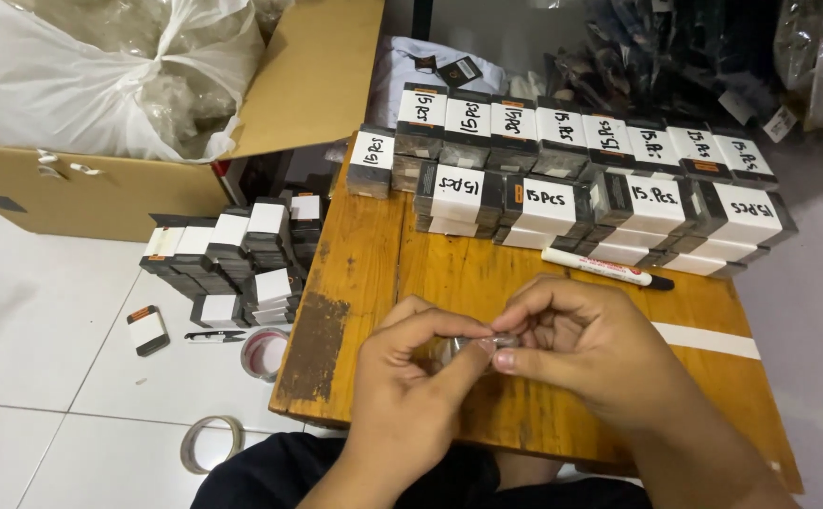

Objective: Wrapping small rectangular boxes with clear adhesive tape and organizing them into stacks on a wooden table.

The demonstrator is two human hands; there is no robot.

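My left hand point(411, 377) and right hand point(586, 344) both pinch one small clear piece point(491, 341) above the wooden table point(374, 283).

Hidden and cut off

A small clear thing point(487, 343) at centre is mostly covered by the hands' fingertips point(508, 359), too small to identify; the cardboard box point(100, 188) runs off the upper left.

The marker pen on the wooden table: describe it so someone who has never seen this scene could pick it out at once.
Start at the low wooden table and find the rows of small labelled bundles stacked along its far edge. Just in front of them, ahead of the right hand, lies the marker pen: the only long, thin item there, white-barrelled with a black cap.
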